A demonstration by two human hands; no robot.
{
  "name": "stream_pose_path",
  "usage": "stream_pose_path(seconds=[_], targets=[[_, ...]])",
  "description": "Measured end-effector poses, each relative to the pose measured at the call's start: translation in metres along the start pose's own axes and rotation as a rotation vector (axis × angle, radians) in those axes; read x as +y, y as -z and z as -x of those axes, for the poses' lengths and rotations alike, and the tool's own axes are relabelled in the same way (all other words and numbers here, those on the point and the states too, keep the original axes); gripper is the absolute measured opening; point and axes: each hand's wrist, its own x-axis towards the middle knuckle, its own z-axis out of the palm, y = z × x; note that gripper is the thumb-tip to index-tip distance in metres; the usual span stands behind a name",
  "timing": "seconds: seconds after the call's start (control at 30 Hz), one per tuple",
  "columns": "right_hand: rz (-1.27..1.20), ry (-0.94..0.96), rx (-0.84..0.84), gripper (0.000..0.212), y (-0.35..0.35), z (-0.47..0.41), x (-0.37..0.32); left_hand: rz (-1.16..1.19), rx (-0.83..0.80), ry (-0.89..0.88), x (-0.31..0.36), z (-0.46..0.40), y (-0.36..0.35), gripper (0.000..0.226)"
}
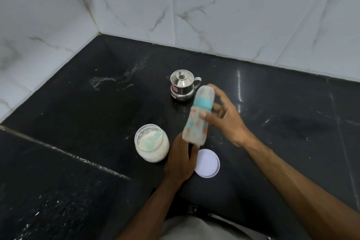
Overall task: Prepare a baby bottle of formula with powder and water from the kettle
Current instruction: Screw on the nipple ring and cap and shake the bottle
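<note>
Two bare forearms reach in from the bottom edge over the black counter (78,103). The right hand (226,119) holds the blurred, tilted baby bottle (196,122) above the counter, thumb on its front, fingers behind. The left hand (180,161) meets the bottle's base; whether it grips cannot be told. An open powder jar (152,150), a white lid (207,162) and a steel kettle (182,87) stand nearby.

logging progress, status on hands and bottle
Left hand grips base of capped clear teal-collared baby bottle; right hand holds its side. Bottle tilted, blurred. Nothing in the way.
</note>
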Motion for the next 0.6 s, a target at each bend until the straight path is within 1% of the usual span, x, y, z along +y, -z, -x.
stream_pose_path(seconds=[0.03, 0.07, 0.1, 0.17, 0.2, 0.23, 0.27, 0.3, 0.37, 0.4, 0.43, 0.47, 0.53, 0.6], targets=[[0.044, -0.023, -0.066, 0.078, 0.001, 0.002, 0.001, 0.008, -0.005, 0.013, 0.001, 0.000, 0.001, 0.043], [0.040, -0.006, -0.062, 0.079, 0.002, 0.000, -0.001, 0.006, -0.002, 0.009, 0.000, -0.001, 0.001, 0.040], [-0.015, 0.032, 0.008, 0.078, 0.004, -0.003, -0.004, 0.001, -0.003, -0.003, 0.000, -0.001, 0.001, 0.040], [-0.203, 0.112, 0.224, 0.068, 0.009, -0.012, -0.012, 0.006, 0.008, -0.019, 0.000, -0.001, 0.000, 0.043], [-0.272, 0.137, 0.298, 0.064, 0.011, -0.016, -0.012, 0.011, 0.007, -0.021, 0.000, -0.001, -0.001, 0.044], [-0.294, 0.140, 0.322, 0.064, 0.010, -0.016, -0.011, 0.010, 0.006, -0.021, 0.001, -0.001, 0.000, 0.044], [-0.257, 0.114, 0.286, 0.069, 0.007, -0.013, -0.010, 0.006, 0.005, -0.022, 0.000, -0.001, -0.001, 0.043], [-0.174, 0.063, 0.194, 0.076, 0.005, -0.008, -0.006, 0.004, 0.001, -0.019, -0.002, -0.001, -0.002, 0.043], [0.037, -0.044, -0.069, 0.080, -0.001, 0.002, 0.000, 0.066, -0.006, 0.047, -0.005, -0.001, -0.003, 0.046], [0.105, -0.070, -0.160, 0.079, -0.002, 0.004, 0.003, 0.090, -0.008, 0.080, -0.006, -0.001, -0.003, 0.048], [0.129, -0.065, -0.182, 0.079, -0.002, 0.003, 0.005, 0.101, -0.003, 0.097, -0.007, -0.001, -0.003, 0.048], [0.121, -0.039, -0.156, 0.079, -0.003, 0.002, 0.004, 0.073, 0.008, 0.088, -0.005, -0.001, -0.002, 0.046], [0.100, 0.015, -0.048, 0.079, 0.000, -0.003, 0.000, 0.005, 0.023, 0.016, -0.002, 0.000, -0.001, 0.040], [0.149, 0.067, 0.017, 0.084, 0.002, -0.007, -0.005, -0.015, 0.020, -0.010, 0.000, 0.000, -0.001, 0.040]])
